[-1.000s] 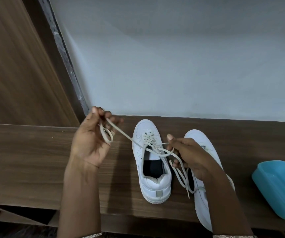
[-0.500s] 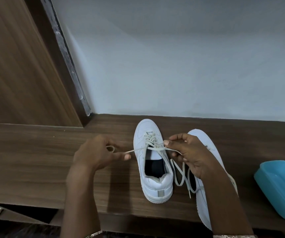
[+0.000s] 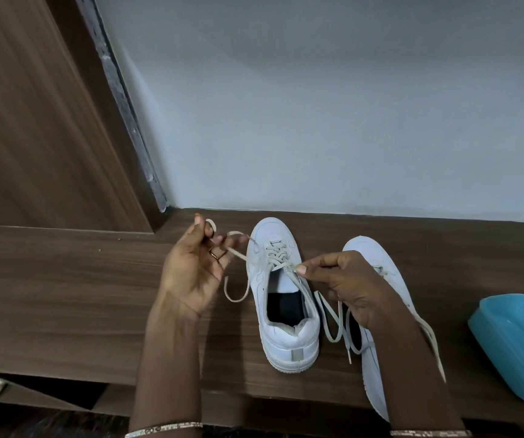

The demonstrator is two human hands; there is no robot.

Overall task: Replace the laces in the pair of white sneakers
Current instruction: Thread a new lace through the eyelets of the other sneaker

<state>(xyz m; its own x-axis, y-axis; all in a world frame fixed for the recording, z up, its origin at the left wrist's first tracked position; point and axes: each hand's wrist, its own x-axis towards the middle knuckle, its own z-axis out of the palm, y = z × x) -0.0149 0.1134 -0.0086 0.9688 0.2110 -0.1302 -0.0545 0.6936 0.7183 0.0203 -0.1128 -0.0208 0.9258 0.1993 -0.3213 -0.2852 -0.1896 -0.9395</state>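
Note:
Two white sneakers stand on a dark wooden shelf (image 3: 64,295), toes toward the wall. The left sneaker (image 3: 286,311) has a cream lace (image 3: 275,251) threaded through its upper eyelets. My left hand (image 3: 191,270), palm up, holds one end of that lace wound around its fingers; a slack loop hangs below it. My right hand (image 3: 346,282) pinches the other lace end at the top eyelets, and the free length dangles between the shoes. The right sneaker (image 3: 377,267) is partly hidden under my right forearm.
A blue plastic container (image 3: 513,346) lies at the shelf's right end. A wooden panel (image 3: 33,121) rises at the left, and a pale wall (image 3: 317,105) stands behind the shoes. The shelf's front edge runs below my forearms. Striped cloth shows at the bottom left corner.
My left hand dropped toward the shelf, then rose again and turned palm up with the lace looped round its fingers. My right hand stayed pinching the lace at the eyelets.

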